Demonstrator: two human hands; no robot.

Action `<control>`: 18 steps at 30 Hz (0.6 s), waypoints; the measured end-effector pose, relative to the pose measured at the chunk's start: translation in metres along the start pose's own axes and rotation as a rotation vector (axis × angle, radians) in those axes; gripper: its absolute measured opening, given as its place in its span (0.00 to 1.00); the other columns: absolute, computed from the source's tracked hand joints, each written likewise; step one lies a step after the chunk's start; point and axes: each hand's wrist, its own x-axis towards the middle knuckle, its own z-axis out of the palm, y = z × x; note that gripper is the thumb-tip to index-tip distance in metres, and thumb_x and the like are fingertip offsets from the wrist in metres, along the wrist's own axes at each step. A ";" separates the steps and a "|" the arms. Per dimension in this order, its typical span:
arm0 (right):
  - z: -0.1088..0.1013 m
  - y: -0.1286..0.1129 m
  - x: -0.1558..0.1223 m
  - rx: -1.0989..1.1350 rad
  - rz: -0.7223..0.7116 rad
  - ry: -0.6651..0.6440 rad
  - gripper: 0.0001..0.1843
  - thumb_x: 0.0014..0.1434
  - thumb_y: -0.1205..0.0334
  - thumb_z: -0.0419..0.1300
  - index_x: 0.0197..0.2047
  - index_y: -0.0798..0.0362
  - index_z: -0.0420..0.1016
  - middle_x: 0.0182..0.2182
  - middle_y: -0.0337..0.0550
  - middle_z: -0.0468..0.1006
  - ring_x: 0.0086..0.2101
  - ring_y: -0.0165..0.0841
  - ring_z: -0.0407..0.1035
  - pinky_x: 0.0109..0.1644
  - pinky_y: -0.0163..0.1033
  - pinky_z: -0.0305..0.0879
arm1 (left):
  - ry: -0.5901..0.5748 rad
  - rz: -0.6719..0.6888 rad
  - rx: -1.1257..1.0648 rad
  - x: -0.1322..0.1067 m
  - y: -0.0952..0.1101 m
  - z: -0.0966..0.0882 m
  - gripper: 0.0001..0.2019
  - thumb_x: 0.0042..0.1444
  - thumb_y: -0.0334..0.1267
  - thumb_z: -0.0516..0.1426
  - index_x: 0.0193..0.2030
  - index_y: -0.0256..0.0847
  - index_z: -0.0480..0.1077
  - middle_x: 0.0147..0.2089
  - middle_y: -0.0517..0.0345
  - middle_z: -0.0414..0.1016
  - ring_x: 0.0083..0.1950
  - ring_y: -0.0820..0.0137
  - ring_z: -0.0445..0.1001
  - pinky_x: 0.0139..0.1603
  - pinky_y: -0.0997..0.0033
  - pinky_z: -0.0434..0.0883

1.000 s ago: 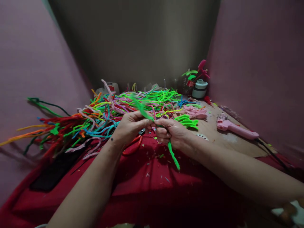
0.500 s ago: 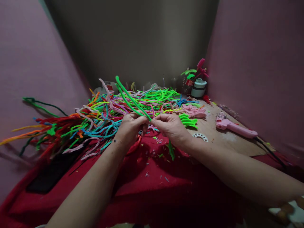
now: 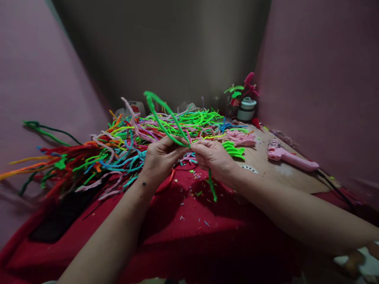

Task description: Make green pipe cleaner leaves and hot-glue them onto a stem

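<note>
Both my hands meet over the red cloth (image 3: pixel 189 228) and pinch one green pipe cleaner (image 3: pixel 162 114). My left hand (image 3: pixel 160 157) grips its lower part, where the looped end rises up and to the left. My right hand (image 3: pixel 211 156) is closed on the same stem, and a short green tail (image 3: pixel 212 188) hangs below it. Behind the hands lies a big heap of pipe cleaners (image 3: pixel 118 146) in many colours. Red-handled pliers (image 3: pixel 166 183) lie under my left wrist, partly hidden.
A pink glue gun (image 3: pixel 291 157) with a black cord lies on the wooden board at right. Bent green pieces (image 3: pixel 233 150) and pink pieces (image 3: pixel 241 138) sit beyond my right hand. A small white pot (image 3: pixel 245 109) with pipe-cleaner flowers stands at the back. Pink walls close both sides.
The long end of the green pipe cleaner swung up from a blurred low position and now stands as a raised loop above my left hand. Both hands shifted slightly upward.
</note>
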 end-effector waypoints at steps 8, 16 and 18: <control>-0.007 -0.004 0.003 0.054 0.105 -0.116 0.10 0.50 0.68 0.56 0.20 0.53 0.58 0.14 0.28 0.49 0.15 0.21 0.39 0.18 0.31 0.35 | -0.055 0.455 0.475 0.002 -0.010 -0.011 0.08 0.53 0.34 0.56 0.35 0.46 0.77 0.36 0.56 0.72 0.38 0.70 0.70 0.41 0.73 0.66; -0.012 -0.008 0.002 0.077 0.158 -0.227 0.09 0.46 0.69 0.57 0.19 0.55 0.61 0.13 0.29 0.51 0.15 0.20 0.40 0.17 0.31 0.35 | 0.006 0.727 0.800 0.005 -0.010 -0.019 0.06 0.51 0.36 0.58 0.33 0.48 0.77 0.36 0.55 0.73 0.41 0.66 0.69 0.46 0.66 0.65; -0.011 -0.008 0.002 0.070 0.162 -0.234 0.09 0.46 0.69 0.57 0.19 0.55 0.61 0.12 0.29 0.51 0.14 0.20 0.40 0.17 0.30 0.35 | -0.035 0.810 0.844 0.005 -0.006 -0.021 0.06 0.52 0.35 0.58 0.34 0.48 0.76 0.37 0.56 0.75 0.43 0.66 0.69 0.49 0.63 0.63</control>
